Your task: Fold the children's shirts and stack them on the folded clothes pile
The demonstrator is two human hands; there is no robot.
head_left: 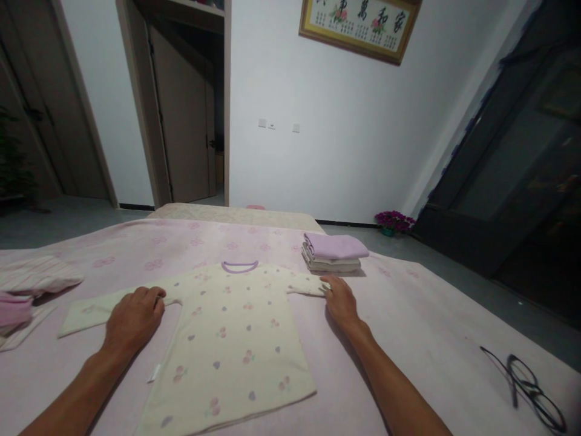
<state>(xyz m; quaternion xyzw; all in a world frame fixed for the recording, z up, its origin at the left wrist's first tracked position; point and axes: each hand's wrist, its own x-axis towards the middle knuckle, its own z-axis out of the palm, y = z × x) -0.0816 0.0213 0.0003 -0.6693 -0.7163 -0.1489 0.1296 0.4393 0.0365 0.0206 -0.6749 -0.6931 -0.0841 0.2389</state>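
Observation:
A cream child's long-sleeved top (pixel 245 333) with a cherry and heart print and lilac neckline lies spread on the pink bedsheet, neckline away from me. My left hand (pixel 136 318) rests on the sleeve at the left, its fingers curled down on the cloth near the shoulder; the fingertips are partly hidden. Beyond that hand the sleeve stretches out flat to the left. At the right, my right hand (pixel 341 303) pinches the other sleeve, whose end is hidden in the fingers. A small white label sticks out at the top's left side seam.
Behind my right hand sits a folded clothing stack (pixel 333 254), lilac on top. More clothes (pixel 34 284) lie at the left edge. Black-framed glasses (pixel 526 387) rest on the bedsheet (pixel 408 339) at the right. Past the bed are a wall, a doorway and purple flowers (pixel 394 221).

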